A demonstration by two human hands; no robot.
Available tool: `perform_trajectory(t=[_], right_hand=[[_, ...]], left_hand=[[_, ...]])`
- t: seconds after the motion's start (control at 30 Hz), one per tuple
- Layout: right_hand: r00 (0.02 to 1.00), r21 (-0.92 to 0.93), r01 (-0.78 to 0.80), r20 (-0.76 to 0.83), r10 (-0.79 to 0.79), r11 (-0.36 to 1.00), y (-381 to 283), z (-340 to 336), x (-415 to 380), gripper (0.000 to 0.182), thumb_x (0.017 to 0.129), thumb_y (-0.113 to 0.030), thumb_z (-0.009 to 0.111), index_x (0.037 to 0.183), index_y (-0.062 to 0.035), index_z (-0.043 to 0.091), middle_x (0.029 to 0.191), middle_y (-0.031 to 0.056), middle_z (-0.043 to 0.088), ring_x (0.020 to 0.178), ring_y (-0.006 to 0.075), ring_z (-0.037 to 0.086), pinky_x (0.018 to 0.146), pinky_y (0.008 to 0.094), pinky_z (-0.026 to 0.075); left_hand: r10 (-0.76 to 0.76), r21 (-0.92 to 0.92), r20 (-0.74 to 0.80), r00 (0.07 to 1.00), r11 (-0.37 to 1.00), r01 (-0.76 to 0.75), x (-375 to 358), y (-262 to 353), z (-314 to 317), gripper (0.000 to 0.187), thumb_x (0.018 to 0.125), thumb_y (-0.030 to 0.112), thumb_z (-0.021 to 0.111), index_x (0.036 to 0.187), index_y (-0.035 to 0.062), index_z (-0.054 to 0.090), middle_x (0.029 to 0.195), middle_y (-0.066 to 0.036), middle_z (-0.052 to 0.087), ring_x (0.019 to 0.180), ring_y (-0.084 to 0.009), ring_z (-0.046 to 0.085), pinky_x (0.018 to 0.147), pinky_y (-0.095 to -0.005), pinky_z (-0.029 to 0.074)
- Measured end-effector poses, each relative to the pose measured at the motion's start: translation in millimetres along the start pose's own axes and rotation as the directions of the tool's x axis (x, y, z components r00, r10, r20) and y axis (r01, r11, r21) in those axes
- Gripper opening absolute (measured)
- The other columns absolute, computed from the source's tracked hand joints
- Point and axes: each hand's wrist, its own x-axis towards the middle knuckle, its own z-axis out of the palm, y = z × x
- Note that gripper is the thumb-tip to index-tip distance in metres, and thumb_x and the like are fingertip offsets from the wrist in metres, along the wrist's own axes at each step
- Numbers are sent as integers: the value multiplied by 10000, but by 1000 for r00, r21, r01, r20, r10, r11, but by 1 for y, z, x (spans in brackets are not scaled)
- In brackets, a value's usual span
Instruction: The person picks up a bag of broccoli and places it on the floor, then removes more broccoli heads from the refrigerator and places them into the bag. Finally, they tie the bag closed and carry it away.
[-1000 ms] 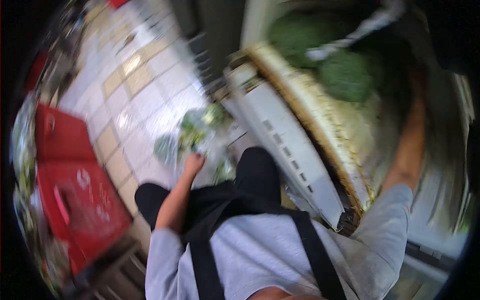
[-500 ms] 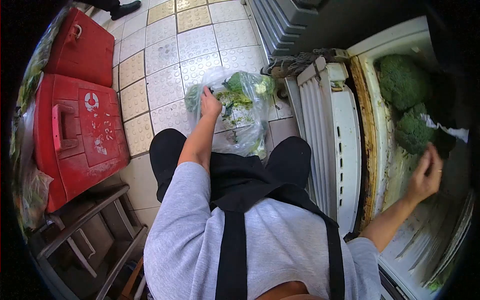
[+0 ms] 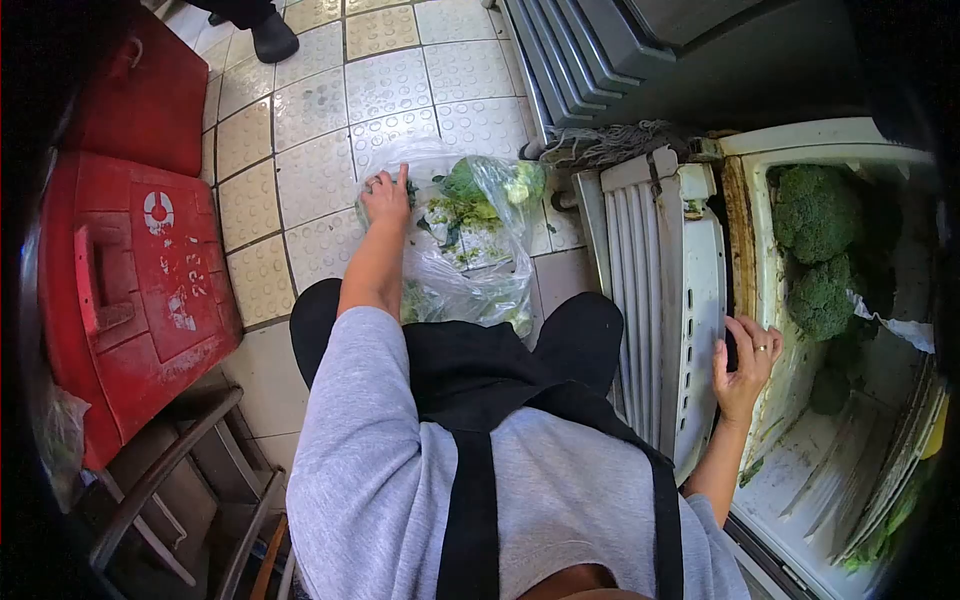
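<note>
My left hand point(image 3: 387, 203) is curled over a broccoli head at the left side of a clear plastic bag point(image 3: 480, 295) on the floor; the head is mostly hidden beneath it. Inside the bag lie another broccoli point(image 3: 465, 182) and loose green scraps. My right hand point(image 3: 745, 372) holds nothing, its fingers bent and thumb apart, near the grimy rim of a white refrigerator point(image 3: 765, 270). Two broccoli heads, an upper one point(image 3: 817, 213) and a lower one point(image 3: 822, 298), sit inside it, with a torn white scrap point(image 3: 895, 325) beside them.
Red bins point(image 3: 140, 290) stand on the left above a metal rack point(image 3: 190, 480). Grey stacked trays point(image 3: 570, 60) are at the top right. A ribbed white panel point(image 3: 640, 300) lies right of my knee. Another person's shoe point(image 3: 274, 38) is on the tiles.
My right hand has drawn back from beside the lower broccoli toward the refrigerator's near rim. My left hand has shifted left, over the broccoli. The other person's foot has moved nearer.
</note>
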Motion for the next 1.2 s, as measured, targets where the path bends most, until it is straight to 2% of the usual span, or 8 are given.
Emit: perform_trajectory(t=[0.23,0.3,0.43,0.6,0.73,0.83,1.03,1.2], right_hand=[[998,160,-25,-48,33,987,2,-5,5,225,741,-150,602,948,-65,627,931,95,611,898,250,559,932,427,321],[998,166,-16,-54,26,986,2,-6,5,222,741,-144,601,945,-62,629,924,97,612,887,253,562,922,423,327],[963,273,-111,-207,171,956,-2,1,5,212,742,-90,598,949,-61,638,928,111,619,898,272,570,880,394,381],[990,693,-116,21,140,712,-111,61,53,305,756,-144,614,1045,-45,609,1038,160,610,999,322,570,841,398,459],[823,723,-491,568,-14,486,-190,212,82,1012,672,-432,730,1414,-25,174,1400,271,289,1314,397,255,1063,401,265],[800,733,-557,600,14,390,-212,251,81,987,597,-358,789,1387,-140,237,1176,330,474,1076,453,498,911,448,417],[899,810,-412,436,40,418,-164,113,63,716,599,-199,721,1218,-166,361,1095,214,492,962,361,541,778,452,457],[977,921,16,-98,191,390,-58,-38,12,696,592,-153,709,1221,-97,415,1176,145,440,1149,289,428,993,370,335]], left_hand=[[297,-525,363,883,848,-70,23,2,8,1015,568,536,720,1408,208,253,1362,-144,380,1222,-357,402,856,-522,421],[393,-784,603,694,453,424,12,4,-10,971,592,607,655,1374,140,320,1324,-135,435,1191,-342,437,886,-485,418],[662,-745,545,515,100,660,-3,4,-27,866,631,645,616,1302,127,438,1327,-138,427,1160,-315,452,884,-476,396],[518,-842,486,704,62,536,-34,20,-19,754,700,539,651,1291,127,425,1230,-115,504,1104,-276,505,845,-468,442],[616,-873,371,695,-26,488,-83,24,-50,618,771,407,640,1274,104,446,1197,-74,532,978,-233,580,724,-383,516],[556,-870,422,716,25,493,-113,29,-71,590,791,438,637,1261,115,485,1239,-58,506,1100,-206,493,821,-354,432],[643,-698,300,705,-356,622,-88,33,-46,586,886,535,442,1259,85,476,1246,-66,525,1101,-256,516,885,-400,437],[561,-833,344,753,-188,520,-31,22,21,533,869,437,509,1212,29,499,1151,-111,580,1049,-288,553,886,-402,449]])
